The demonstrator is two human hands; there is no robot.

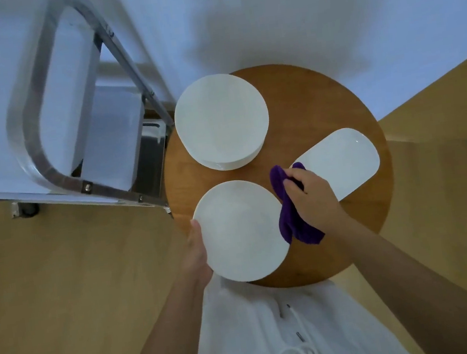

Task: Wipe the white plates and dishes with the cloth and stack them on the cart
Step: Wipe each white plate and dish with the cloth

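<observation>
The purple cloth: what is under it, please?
The purple cloth hangs from the right hand over the round wooden table, beside the held plate. The table directly under the cloth and hand is covered.

Both forearms are bare, with no sleeves showing. At the bottom centre of the frame the person wears a white garment [246,337] with thin white drawstrings [301,342] ending in small dark metal tips.

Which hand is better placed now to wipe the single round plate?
The right hand: it already grips the purple cloth just beside the plate, while the left hand holds the plate's rim.
</observation>
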